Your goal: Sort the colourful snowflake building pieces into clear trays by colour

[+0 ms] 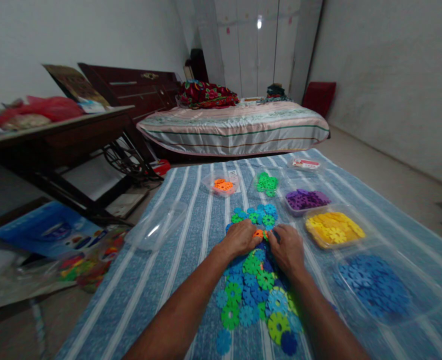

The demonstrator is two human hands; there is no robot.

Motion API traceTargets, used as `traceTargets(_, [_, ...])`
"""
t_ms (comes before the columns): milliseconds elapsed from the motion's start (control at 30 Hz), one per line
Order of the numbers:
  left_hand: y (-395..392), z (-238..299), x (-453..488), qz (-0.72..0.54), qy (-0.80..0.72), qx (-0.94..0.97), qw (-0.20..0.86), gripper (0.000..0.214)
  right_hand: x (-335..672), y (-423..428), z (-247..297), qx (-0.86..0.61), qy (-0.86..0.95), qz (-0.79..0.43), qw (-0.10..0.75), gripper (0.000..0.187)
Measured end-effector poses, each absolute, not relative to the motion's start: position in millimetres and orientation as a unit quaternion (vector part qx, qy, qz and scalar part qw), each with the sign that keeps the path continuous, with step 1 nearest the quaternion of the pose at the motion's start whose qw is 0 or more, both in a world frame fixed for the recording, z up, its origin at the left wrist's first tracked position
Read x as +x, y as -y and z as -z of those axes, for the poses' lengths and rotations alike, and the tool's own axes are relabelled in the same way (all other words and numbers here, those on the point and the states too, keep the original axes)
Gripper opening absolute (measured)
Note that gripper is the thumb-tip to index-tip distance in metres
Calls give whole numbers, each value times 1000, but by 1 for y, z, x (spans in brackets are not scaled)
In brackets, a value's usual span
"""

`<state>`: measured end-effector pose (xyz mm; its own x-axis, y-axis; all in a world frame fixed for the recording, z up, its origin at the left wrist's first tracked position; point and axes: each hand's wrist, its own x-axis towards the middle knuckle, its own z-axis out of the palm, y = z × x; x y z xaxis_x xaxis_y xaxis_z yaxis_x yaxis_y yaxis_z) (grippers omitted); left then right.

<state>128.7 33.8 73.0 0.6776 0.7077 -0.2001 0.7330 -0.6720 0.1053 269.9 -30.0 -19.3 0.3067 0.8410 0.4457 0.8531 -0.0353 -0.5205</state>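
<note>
A long heap of blue, green and yellow-green plastic snowflake discs [249, 287] lies on the striped cloth between my arms. Over its far part, my left hand [240, 237] is closed with its fingertips on an orange snowflake disc [258, 233]. Close beside it, my right hand [287, 246] is curled, thumb and fingers together by a small green and orange piece [265, 234]. Whether my right fingers grip that piece or a dark one is hidden. More light blue and green discs [268, 214] lie just beyond my hands.
Plastic containers hold orange discs [223, 185], green discs [267, 183], purple discs [306, 198], yellow discs [333, 227] and blue discs [374, 282]. A clear lid or tray [161, 227] lies at the left. Beyond the table stands a bed [236, 125]; a sewing table [56, 125] is at the left.
</note>
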Motion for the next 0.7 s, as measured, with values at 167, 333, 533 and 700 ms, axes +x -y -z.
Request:
traceTargets(167, [-34, -73, 126, 73, -388, 914, 91, 30, 270, 29, 19, -720, 589, 2, 368, 26])
traceTargets(333, [-32, -69, 126, 70, -388, 916, 76, 33, 269, 31, 18, -724, 585, 0, 366, 25])
traceTargets(533, [-29, -63, 126, 63, -388, 918, 58, 27, 268, 32, 18, -725, 583, -1, 368, 22])
traceTargets(700, [-27, -56, 125, 27, -393, 918, 53, 29, 269, 31, 18, -727, 579, 3, 369, 22])
